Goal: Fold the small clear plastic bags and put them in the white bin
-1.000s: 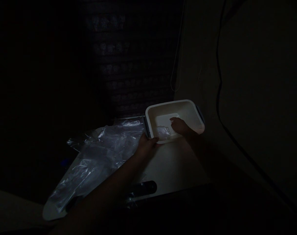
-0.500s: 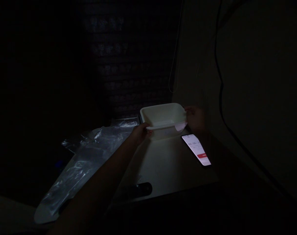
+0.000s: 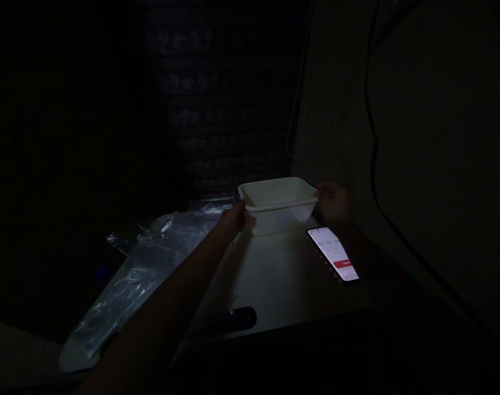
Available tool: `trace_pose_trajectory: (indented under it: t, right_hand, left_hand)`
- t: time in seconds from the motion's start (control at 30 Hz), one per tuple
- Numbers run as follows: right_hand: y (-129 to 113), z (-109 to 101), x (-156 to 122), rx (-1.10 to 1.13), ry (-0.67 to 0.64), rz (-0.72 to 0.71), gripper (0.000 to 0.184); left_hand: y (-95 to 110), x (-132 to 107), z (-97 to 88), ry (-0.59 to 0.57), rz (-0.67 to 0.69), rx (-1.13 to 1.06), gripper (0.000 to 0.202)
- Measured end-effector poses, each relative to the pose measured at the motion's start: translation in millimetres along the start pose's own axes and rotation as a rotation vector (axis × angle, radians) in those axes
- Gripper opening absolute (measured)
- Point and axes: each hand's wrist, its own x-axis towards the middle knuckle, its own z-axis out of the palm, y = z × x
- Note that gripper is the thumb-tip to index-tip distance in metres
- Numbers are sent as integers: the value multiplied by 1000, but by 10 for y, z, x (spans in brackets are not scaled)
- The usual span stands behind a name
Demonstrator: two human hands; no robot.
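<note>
The scene is very dark. A white rectangular plastic tub (image 3: 279, 211) stands level on a pale tabletop (image 3: 274, 274) at its far end. My left hand (image 3: 235, 218) is closed on the tub's left rim. My right hand (image 3: 335, 201) is closed on its right rim or handle. A lit phone (image 3: 334, 253) lies face up on the table just in front of my right hand.
Crumpled clear plastic sheeting (image 3: 151, 258) covers the table's left side. A dark oblong object (image 3: 233, 319) lies near the front edge. A wall rises at the right with a black cable (image 3: 373, 137) and a thin white cord (image 3: 299, 99) hanging down it.
One second ago the tub was tilted toward me with my right hand inside it. It has since been levelled, my right hand moved to its right rim, and the lit phone came into view.
</note>
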Motion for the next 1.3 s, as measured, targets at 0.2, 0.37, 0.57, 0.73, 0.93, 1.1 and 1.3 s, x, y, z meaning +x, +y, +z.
trace_pose_trajectory:
  t: [0.2, 0.37, 0.57, 0.73, 0.93, 1.1, 1.3]
  right_hand:
    - [-364, 18, -191, -145, -99, -110, 26]
    - [-617, 82, -548, -403, -397, -309, 27]
    - [-714, 188, -1071, -423, -896, -481, 29]
    - [-854, 333, -1343, -302, -1091, -533, 23]
    - [-1048, 465, -1513, -242, -1197, -572, 21]
    - [-1099, 432, -1488, -380, -1194, -617, 20]
    - [-889, 274, -1166, -508, -1067, -474, 24]
  left_hand:
    - [-93, -151, -505, 231, 480, 781, 7]
    - [-138, -414, -877, -68, 757, 1599, 16]
    - [-237, -615, -898, -405, 781, 1801, 25]
    - [-291, -593, -914, -352, 785, 1847, 28]
    - [-304, -573, -862, -298, 769, 1840, 23]
    - [-323, -589, -822, -303, 761, 1814, 26]
    - [-384, -562, -800, -337, 715, 1532, 25]
